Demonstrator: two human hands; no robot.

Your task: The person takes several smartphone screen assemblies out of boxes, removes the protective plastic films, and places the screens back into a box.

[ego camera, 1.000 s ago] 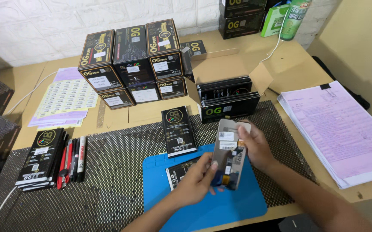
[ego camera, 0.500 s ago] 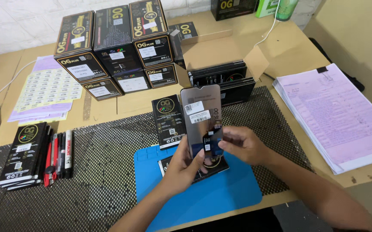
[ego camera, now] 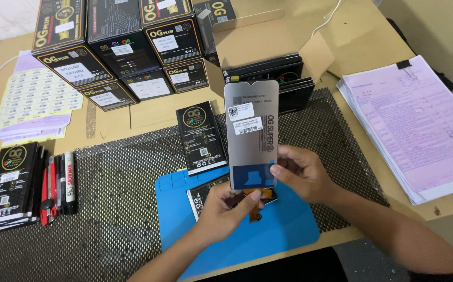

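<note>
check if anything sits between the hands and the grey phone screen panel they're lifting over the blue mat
Nothing does. The right hand grips the grey rectangular phone screen panel directly at its lower right edge, and the left hand touches its bottom edge and orange flex cable. The panel stands upright above the blue mat.

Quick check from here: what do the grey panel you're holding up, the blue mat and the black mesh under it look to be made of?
Grey panel: likely a glass screen part, its metal-looking back matte grey with white stickers and a blue film patch.
Blue mat: looks like soft silicone or rubber, matte, with moulded compartments along its top edge.
Black mesh: apparently rubbery open-weave anti-slip liner.
</note>
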